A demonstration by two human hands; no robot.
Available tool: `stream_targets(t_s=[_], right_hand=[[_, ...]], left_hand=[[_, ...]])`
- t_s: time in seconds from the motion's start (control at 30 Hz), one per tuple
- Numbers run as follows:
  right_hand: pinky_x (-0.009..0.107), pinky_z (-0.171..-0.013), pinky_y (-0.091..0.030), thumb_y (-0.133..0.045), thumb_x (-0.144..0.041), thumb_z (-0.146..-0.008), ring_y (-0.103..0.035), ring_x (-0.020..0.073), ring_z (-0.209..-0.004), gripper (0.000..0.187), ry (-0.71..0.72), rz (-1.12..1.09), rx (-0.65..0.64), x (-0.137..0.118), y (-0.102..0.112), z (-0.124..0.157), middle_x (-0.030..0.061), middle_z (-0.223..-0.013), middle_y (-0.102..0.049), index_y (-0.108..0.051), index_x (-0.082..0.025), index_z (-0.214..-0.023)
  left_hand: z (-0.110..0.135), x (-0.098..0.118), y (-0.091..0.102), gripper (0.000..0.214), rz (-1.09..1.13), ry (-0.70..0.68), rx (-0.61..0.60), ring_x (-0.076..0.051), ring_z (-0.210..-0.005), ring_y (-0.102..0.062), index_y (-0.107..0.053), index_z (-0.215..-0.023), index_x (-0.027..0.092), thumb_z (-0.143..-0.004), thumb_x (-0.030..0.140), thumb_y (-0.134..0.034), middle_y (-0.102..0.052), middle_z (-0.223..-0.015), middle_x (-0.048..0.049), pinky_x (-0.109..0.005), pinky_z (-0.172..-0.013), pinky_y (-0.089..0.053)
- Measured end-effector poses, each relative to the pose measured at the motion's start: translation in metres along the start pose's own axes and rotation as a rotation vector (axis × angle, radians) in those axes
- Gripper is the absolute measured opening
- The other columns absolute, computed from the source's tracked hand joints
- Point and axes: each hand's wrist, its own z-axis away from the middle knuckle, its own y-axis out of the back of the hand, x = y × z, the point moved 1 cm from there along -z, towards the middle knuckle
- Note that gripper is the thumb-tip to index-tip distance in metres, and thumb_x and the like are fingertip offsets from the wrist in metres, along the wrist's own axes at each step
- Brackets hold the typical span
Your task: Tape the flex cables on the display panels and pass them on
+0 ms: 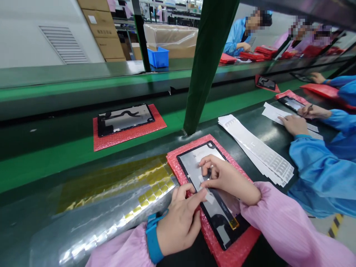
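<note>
A display panel (191,163), likely from a tablet, lies back side up on red bubble-wrap pouches (244,244) in front of me. It has a grey metal back, a black frame and a dark flex strip ending in yellow tape (233,223). My left hand (182,217), with a teal wristband (154,237), rests over the panel's left edge, fingers apart, index finger extended onto the back. Above the panel's middle is my right hand (218,172), its fingers curled and parted. Its thumb tip meets the panel near my left index fingertip, beside small whitish pieces.
Yellow tape pieces on a clear sheet (155,181) lie left of the panel. White label sheets (256,148) lie to the right, near a co-worker's blue sleeve (325,163). Another panel (125,120) sits on red wrap beyond. A green post (208,66) rises ahead.
</note>
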Motion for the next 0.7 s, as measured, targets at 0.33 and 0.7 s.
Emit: stream_targets(t_s=[0.33,0.7], right_hand=[[0.03,-0.062,-0.041,-0.083,-0.05,-0.072,-0.053,0.0177,-0.068,0.04,0.112,0.307,0.34,-0.013,-0.005,-0.039,-0.0022,-0.077,-0.053,-0.059,-0.022,-0.089],[0.031,-0.082,-0.049,-0.052,-0.008,-0.092,-0.065,0.0237,-0.103,0.031,0.436,1.119,0.095,-0.107,-0.158,-0.162,0.0112,-0.114,-0.071,-0.064,-0.02,-0.119]], left_hand=[[0.009,0.016,0.014,0.092,0.299,0.169,0.018,-0.028,-0.112,-0.052,-0.015,-0.159,0.034,-0.08,-0.002,-0.047,-0.068,-0.113,-0.0061,-0.052,-0.101,-0.038],[0.154,0.004,0.153,0.072,0.713,0.561,0.399,-0.014,-0.071,-0.042,-0.015,-0.158,0.034,-0.1,0.045,-0.056,-0.048,-0.08,0.0036,-0.031,-0.07,-0.034]])
